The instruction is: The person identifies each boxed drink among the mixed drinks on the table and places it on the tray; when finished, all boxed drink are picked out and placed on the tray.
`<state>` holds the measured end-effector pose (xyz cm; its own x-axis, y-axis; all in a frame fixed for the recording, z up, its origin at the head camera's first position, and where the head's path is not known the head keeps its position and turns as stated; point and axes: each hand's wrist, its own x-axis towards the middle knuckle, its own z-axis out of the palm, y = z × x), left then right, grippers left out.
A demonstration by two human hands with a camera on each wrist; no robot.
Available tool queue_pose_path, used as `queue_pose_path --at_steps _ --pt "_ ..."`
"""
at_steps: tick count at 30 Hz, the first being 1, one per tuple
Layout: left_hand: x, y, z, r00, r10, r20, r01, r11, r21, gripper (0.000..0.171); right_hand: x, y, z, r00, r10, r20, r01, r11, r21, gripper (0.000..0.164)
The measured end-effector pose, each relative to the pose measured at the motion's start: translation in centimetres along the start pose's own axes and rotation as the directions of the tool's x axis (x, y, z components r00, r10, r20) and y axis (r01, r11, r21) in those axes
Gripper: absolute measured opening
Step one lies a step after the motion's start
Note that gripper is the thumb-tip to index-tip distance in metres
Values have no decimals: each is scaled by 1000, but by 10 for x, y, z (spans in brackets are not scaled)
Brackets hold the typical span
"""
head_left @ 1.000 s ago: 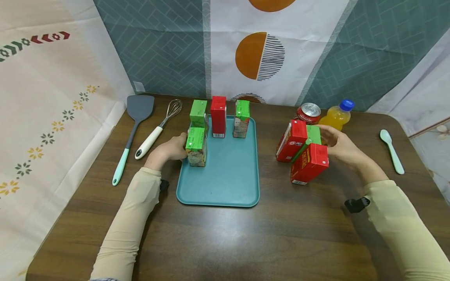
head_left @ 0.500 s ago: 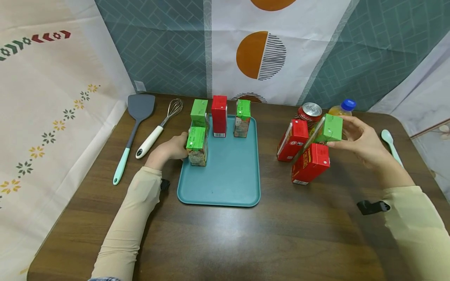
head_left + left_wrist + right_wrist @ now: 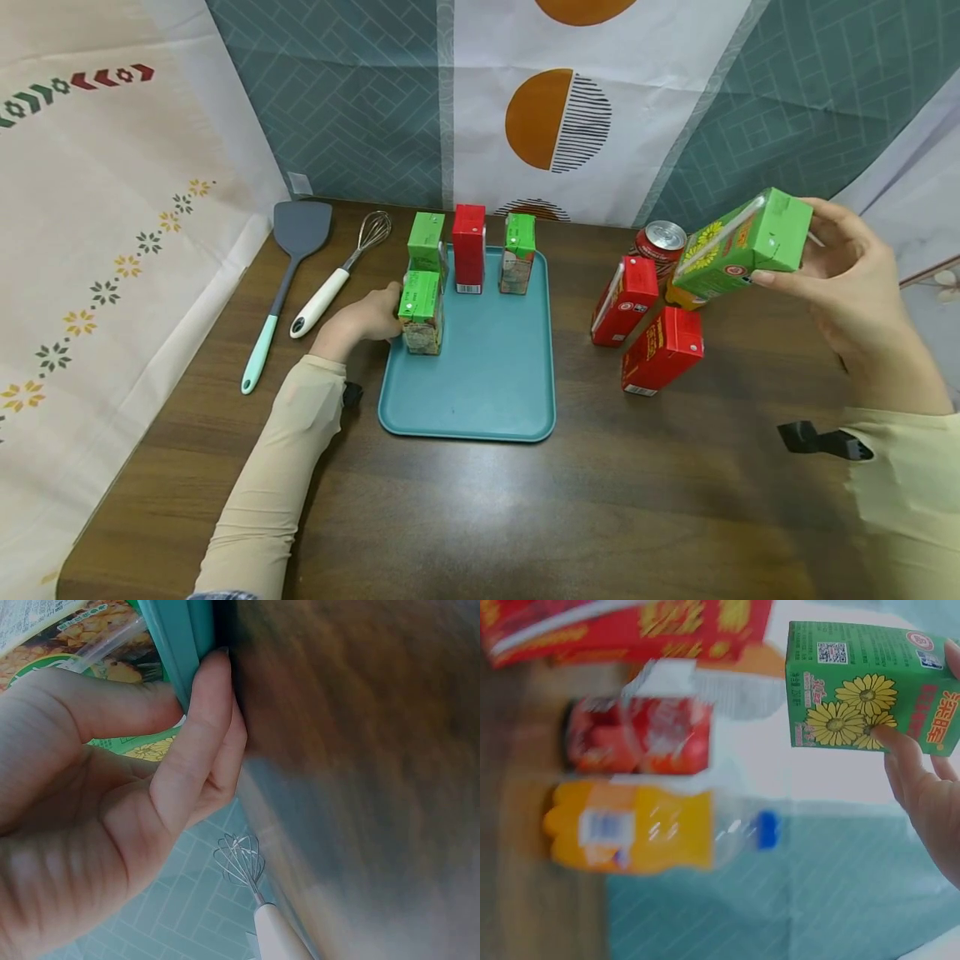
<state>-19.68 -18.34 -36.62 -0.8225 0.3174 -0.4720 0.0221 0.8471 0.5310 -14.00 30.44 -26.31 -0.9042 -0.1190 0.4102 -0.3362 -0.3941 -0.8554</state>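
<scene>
My right hand (image 3: 862,267) holds a green drink carton (image 3: 742,237) in the air at the right, tilted. Yellow flowers show on this carton (image 3: 862,697) in the right wrist view. My left hand (image 3: 367,317) is at the left edge of the teal tray (image 3: 487,375). The left wrist view shows its thumb and fingers pinching the tray rim (image 3: 180,645). Along the tray's left and back stand a front green-topped carton (image 3: 422,312), a green carton (image 3: 426,237), a red carton (image 3: 469,250) and a small green-topped carton (image 3: 517,254).
Two red cartons (image 3: 624,300) stand right of the tray, near a cola can (image 3: 662,242). An orange drink bottle (image 3: 652,825) is mostly hidden by the raised carton in the head view. A spatula (image 3: 288,267) and a whisk (image 3: 341,275) lie at the left.
My right hand has lifted the green carton from between the two red cartons and carried it right and up, tilting it. The left hand and the tray have stayed in place.
</scene>
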Motion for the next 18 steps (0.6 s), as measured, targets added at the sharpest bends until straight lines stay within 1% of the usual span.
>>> queue_pose_path --at_steps 4,7,11,14,16,18 --pt "-1 -1 0 1000 -8 8 8 1000 -7 75 1 -5 25 999 -45 -2 45 997 63 76" --pt "0 -2 0 1000 -12 12 12 1000 -10 75 2 -4 45 998 -64 12 62 988 140 75" --pt "-1 -2 0 1000 -18 13 18 1000 -9 76 0 4 69 997 -73 33 68 987 146 74" --pt "-1 -1 0 1000 -16 7 16 1000 -13 75 -3 11 86 998 -40 43 36 995 94 73" --pt "0 -1 1 1000 -9 0 9 1000 -18 72 -5 17 96 999 7 50 -10 998 56 72" --pt "0 -1 1 1000 -10 -1 10 1000 -18 71 -6 24 104 995 72 72 -73 997 20 70"
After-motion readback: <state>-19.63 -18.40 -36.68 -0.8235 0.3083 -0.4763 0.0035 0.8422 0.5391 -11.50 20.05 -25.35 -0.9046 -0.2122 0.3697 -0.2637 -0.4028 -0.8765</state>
